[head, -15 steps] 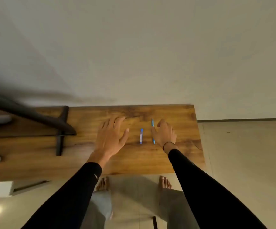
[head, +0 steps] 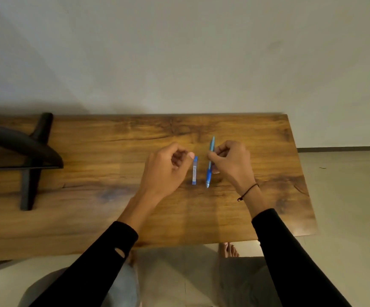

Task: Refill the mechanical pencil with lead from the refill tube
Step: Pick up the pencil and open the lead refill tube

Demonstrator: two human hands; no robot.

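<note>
A blue mechanical pencil [head: 210, 161] lies on the wooden table [head: 113, 151], pointing away from me. Left of it, and parallel to it, lies a short blue refill tube [head: 194, 171] with a white label. My right hand [head: 232, 165] pinches the pencil's middle between thumb and fingertips, while the pencil still rests on the table. My left hand [head: 166, 169] is curled loosely just left of the tube. Its thumb tip sits beside the tube's far end, and I see nothing held in it.
A black stand [head: 32, 165] with a curved black arm occupies the table's left part. The table's right edge is close to my right hand, and a plain wall stands behind. Bare feet and floor show below the near edge.
Both hands were flat with fingers spread beside the items. Now both are curled, and the right fingers have closed on the pencil. The tube and pencil lie where they were.
</note>
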